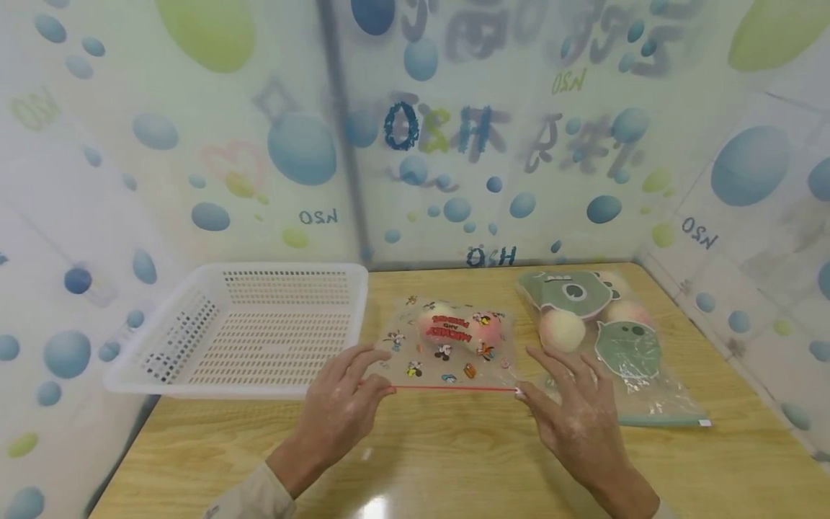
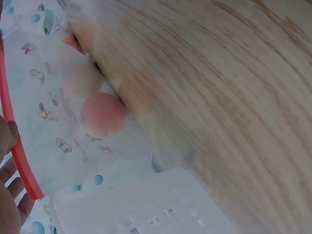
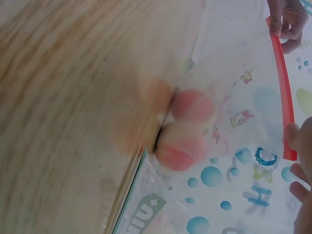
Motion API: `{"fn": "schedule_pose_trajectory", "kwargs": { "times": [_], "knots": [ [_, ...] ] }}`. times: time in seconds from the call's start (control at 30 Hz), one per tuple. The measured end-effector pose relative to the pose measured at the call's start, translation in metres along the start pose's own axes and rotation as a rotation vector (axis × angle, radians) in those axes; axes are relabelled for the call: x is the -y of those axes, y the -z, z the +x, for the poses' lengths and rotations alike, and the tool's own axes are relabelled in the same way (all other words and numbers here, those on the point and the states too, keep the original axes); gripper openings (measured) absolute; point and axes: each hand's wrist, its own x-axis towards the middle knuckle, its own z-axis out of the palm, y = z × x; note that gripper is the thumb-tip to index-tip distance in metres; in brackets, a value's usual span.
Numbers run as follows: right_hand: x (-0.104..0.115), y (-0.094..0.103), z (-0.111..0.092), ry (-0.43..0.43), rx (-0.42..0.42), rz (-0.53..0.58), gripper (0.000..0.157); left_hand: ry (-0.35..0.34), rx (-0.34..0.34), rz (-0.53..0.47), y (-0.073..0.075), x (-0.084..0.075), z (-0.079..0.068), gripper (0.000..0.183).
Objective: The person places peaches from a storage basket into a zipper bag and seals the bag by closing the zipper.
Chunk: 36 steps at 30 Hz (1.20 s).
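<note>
A clear zip bag (image 1: 447,367) printed with cartoon figures and a red zip edge stands or lies in the middle of the table. Inside it are two peaches, one paler (image 1: 437,322) and one pink (image 1: 486,329). My left hand (image 1: 346,396) pinches the left end of the red zip edge (image 2: 22,165) between thumb and fingers. At the opposite end, by the small white slider (image 1: 519,392), my right hand (image 1: 577,414) pinches the same edge. In both wrist views the bag is held up by this edge, with the peaches at its bottom on the table.
To the left stands a white plastic basket (image 1: 236,393) with slotted walls. A larger zip bag (image 1: 668,400) with green cartoon prints and several peaches lies to the right, close to my right hand. Patterned curtains (image 1: 415,209) surround the wooden table (image 1: 447,454).
</note>
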Motion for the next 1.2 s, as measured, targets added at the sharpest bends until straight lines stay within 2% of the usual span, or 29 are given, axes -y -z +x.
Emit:
{"fn": "schedule_pose_trajectory", "kwargs": {
  "times": [0.1,0.27,0.37,0.43,0.53,0.67,0.77,0.83,0.93,1.03,1.1,1.2],
  "knots": [
    [-0.003,0.003,-0.001,-0.011,-0.011,-0.007,0.041,0.004,0.005,0.001,0.000,0.001,0.000,0.026],
    [-0.006,0.008,-0.005,-0.055,0.033,-0.002,0.045,-0.005,0.003,-0.005,0.001,0.001,0.001,0.028],
    [-0.007,0.009,-0.006,-0.045,0.044,0.019,0.043,-0.022,0.008,-0.023,0.002,0.001,0.003,0.022],
    [-0.008,0.011,-0.006,-0.038,0.076,0.066,0.042,-0.043,0.034,-0.049,0.004,0.000,0.004,0.016],
    [-0.012,0.016,-0.006,-0.047,0.192,0.165,0.039,-0.091,0.151,-0.114,0.008,-0.002,0.004,0.011],
    [-0.013,0.024,-0.007,-0.105,0.472,0.249,0.011,-0.119,0.379,-0.183,0.009,-0.009,-0.002,0.014],
    [-0.012,0.025,-0.005,-0.163,0.714,0.264,0.015,-0.117,0.488,-0.218,0.007,-0.017,-0.010,0.015],
    [-0.011,0.022,-0.001,-0.219,0.837,0.255,0.016,-0.114,0.542,-0.239,0.004,-0.022,-0.015,0.013],
    [-0.009,0.010,0.005,-0.238,0.917,0.258,0.017,-0.111,0.627,-0.247,0.000,-0.027,-0.021,0.010],
    [-0.004,-0.005,0.009,-0.167,0.927,0.254,0.017,-0.104,0.698,-0.249,-0.005,-0.031,-0.025,0.020],
    [-0.001,-0.012,0.008,-0.138,0.958,0.266,0.019,-0.107,0.704,-0.257,-0.009,-0.033,-0.028,0.023],
    [0.002,-0.017,0.005,-0.152,1.038,0.276,0.025,-0.118,0.666,-0.253,-0.014,-0.034,-0.032,0.022]
  ]
}}
